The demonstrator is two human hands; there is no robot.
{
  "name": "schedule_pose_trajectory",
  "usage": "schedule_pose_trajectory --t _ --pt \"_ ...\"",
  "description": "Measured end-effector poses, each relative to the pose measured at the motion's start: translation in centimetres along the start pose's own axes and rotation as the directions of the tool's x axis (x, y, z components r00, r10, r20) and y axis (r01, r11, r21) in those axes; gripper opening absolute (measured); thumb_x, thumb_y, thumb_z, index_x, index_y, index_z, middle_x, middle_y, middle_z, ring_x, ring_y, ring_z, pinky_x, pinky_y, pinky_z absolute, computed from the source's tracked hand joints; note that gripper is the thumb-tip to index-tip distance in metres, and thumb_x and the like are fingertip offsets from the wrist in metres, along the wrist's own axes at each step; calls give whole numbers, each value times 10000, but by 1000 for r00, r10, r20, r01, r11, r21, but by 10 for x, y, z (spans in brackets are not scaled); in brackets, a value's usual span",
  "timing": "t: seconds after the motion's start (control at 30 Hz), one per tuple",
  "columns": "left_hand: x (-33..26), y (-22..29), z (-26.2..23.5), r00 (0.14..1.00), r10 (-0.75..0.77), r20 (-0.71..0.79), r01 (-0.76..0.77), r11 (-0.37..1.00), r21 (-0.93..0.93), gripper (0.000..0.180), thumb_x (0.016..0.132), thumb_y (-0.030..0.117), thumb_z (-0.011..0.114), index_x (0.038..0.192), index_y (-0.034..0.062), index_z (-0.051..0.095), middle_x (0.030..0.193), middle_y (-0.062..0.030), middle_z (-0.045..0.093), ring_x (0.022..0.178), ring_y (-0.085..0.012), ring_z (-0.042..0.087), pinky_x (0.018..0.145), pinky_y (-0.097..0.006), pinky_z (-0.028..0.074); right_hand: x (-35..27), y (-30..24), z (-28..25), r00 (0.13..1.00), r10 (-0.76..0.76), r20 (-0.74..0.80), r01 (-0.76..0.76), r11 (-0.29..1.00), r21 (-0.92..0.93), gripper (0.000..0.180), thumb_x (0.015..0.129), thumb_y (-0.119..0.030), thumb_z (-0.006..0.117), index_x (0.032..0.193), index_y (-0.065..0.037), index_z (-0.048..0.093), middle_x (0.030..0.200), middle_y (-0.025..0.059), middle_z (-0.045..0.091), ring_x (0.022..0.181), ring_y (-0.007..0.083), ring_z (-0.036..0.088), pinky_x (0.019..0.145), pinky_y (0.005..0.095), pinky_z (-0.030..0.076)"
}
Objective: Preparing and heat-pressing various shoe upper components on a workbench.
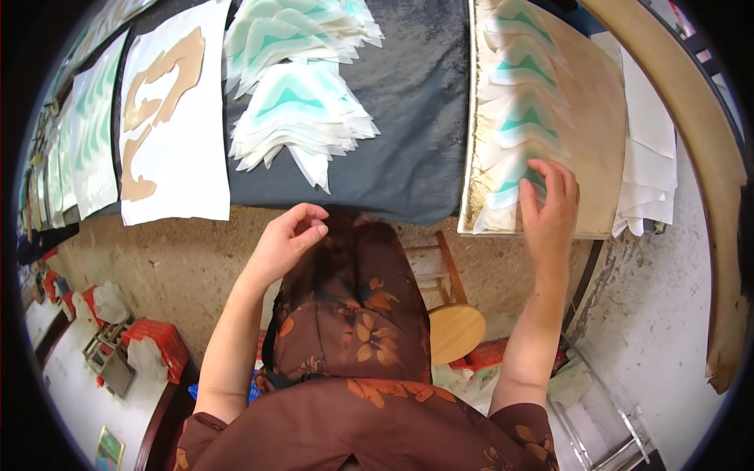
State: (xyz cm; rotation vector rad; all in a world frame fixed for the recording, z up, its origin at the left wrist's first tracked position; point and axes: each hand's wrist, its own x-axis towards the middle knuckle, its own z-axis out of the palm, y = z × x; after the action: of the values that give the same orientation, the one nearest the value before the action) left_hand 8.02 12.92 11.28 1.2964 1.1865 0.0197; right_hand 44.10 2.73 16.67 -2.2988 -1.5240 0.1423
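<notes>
My right hand [552,200] is over the near end of a row of thin white pieces with green peaks [528,125]. Its thumb and bent fingers are apart, at the nearest piece [503,191]; I cannot tell whether the fingertips touch it. The row overlaps along the left side of a tan board [593,118]. My left hand [292,239], fingers loosely curled and nothing visible in them, hovers by the near edge of the dark-covered table [412,118]. Beyond it lies a fanned pile of similar white and green pieces [302,110].
To the left are a white sheet with brown cut shapes [184,157] and a sheet with green peaks [98,125]. White papers [648,157] lie right of the board. Below stand a round wooden stool [457,334] and a red basket [161,345]. A brown curved edge [719,235] bounds the right.
</notes>
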Motion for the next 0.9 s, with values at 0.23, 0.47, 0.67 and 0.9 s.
schedule_pose_trajectory --t 0.23,0.47,0.67,0.9 --pt "13 -7 -14 999 11 49 -10 1000 -23 228 910 150 667 1098 25 635 874 -5 633 801 -87 578 748 -254 496 7 -3 -2 998 23 55 -14 986 -168 274 836 -78 632 1107 -83 591 1137 108 586 1091 323 554 947 443 435" --pt "35 1 -67 965 164 -206 -154 986 63 226 904 111 689 1106 26 637 929 6 626 801 -75 555 736 -236 485 14 -16 -4 996 84 39 -74 974 -214 289 854 -62 618 1142 -60 596 1152 109 581 1111 316 550 966 430 435" --pt "85 19 -104 700 509 -500 -243 829 504 403 789 190 758 1152 71 632 1027 -101 621 932 -263 587 847 -372 482 50 -151 47 970 89 228 -203 814 545 270 862 -27 643 1131 -45 655 1044 61 639 918 163 596 850 295 487" --pt "115 25 -95 713 501 -491 -152 794 589 445 695 212 799 1090 106 623 1015 -86 602 989 -294 569 865 -406 435 102 -202 163 946 54 319 -184 902 390 322 835 -159 654 1137 -46 641 1030 128 634 901 265 612 829 380 495"
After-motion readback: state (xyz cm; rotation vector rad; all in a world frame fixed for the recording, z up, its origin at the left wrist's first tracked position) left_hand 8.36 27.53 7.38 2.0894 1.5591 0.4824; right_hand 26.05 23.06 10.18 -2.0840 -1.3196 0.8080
